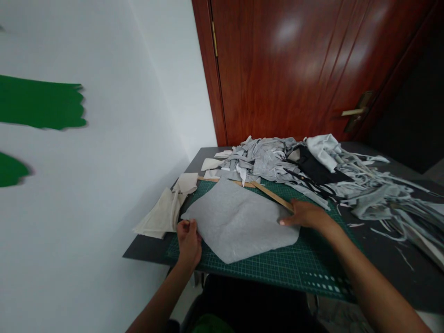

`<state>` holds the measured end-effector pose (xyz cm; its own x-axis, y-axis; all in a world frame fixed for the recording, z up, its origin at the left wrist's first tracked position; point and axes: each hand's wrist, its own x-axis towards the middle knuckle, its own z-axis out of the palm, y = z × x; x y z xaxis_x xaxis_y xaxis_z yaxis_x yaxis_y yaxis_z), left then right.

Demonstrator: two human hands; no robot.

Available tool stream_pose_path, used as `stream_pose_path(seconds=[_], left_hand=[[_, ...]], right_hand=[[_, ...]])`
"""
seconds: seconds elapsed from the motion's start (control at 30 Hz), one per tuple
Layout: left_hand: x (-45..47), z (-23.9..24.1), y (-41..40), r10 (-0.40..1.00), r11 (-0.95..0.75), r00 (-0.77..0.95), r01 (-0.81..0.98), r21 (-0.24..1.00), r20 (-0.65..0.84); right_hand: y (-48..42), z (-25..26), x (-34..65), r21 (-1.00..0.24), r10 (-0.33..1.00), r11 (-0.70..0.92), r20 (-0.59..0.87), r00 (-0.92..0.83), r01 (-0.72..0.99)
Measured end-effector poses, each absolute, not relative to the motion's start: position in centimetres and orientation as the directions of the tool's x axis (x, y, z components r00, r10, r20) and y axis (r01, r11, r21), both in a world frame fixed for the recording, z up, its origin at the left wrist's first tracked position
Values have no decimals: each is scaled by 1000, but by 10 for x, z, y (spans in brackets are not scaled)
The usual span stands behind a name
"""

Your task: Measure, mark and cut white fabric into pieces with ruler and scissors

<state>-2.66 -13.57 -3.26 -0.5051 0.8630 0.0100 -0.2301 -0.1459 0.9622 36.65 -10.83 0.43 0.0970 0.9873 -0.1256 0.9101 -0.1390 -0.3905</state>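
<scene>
A piece of grey fabric with angled edges lies spread over a green cutting mat. My left hand pinches the fabric's left corner, with the fingers curled in. Over at the fabric's right edge, my right hand rests with thumb and fingers apart, the thumb on the cloth. Its fingers touch the near end of a wooden ruler strip, which slants away toward the back; whether they grip it is unclear. A second wooden strip runs along the mat's far side, partly under the fabric.
Grey fabric scraps are heaped along the back, with more strips at the right. Black scissors lie by a black cloth. Folded cream cloth sits at the left, near the white wall. Behind stands a brown door.
</scene>
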Motion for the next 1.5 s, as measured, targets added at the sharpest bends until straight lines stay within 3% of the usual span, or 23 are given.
stream_pose_path(seconds=[0.07,0.2,0.27,0.33,0.4,0.47,0.53,0.6,0.77,0.83,0.9,1.0,1.1,1.23,1.3,1.43,1.5], left_hand=[[-30,-30,-144,852,-165,-518,-122,979,79],[-35,-22,-159,904,-169,-356,213,962,237],[-37,-19,-164,930,-147,-284,291,945,232],[-38,-19,-169,948,-127,-244,298,946,204],[-37,-21,-175,964,-134,-177,323,937,199],[-35,-24,-180,965,-195,-83,409,892,249],[-34,-25,-186,949,-285,37,523,803,313],[-35,-25,-190,926,-360,153,630,688,345],[-37,-20,-183,909,-415,349,814,407,229],[-36,-20,-176,920,-385,327,857,343,215],[-35,-23,-172,925,-356,289,885,301,245],[-33,-28,-171,916,-352,274,898,264,292],[-32,-32,-175,872,-441,357,870,220,335],[-31,-34,-185,790,-544,462,832,113,404],[-30,-33,-189,768,-554,487,831,48,416],[-25,-26,-192,772,-536,506,844,-34,384],[-18,-21,-191,784,-528,506,848,-44,358]], right_hand=[[-107,4,368,-267,977,-157,-185,109,951],[-106,13,365,-258,978,-63,-210,8,964],[-107,19,362,-230,991,-103,-105,81,968],[-109,25,360,-219,970,-195,100,221,956],[-110,29,359,-271,876,-282,318,362,920],[-109,30,361,-338,799,-328,398,450,882],[-108,29,366,-348,820,-359,325,470,866],[-107,28,373,-309,889,-368,160,429,877],[-105,22,401,-265,917,-398,-144,372,878],[-104,17,409,-365,924,-366,-253,287,856],[-104,13,411,-554,932,-293,-347,104,779],[-102,10,402,-825,963,-182,-260,-74,534],[-98,11,390,-949,992,-123,-115,44,289],[-93,10,386,-958,957,-194,-137,254,212],[-94,10,389,-945,950,-240,-181,254,221],[-104,18,390,-925,941,-326,-337,-29,197],[-110,25,389,-936,926,-315,-340,-165,159]])
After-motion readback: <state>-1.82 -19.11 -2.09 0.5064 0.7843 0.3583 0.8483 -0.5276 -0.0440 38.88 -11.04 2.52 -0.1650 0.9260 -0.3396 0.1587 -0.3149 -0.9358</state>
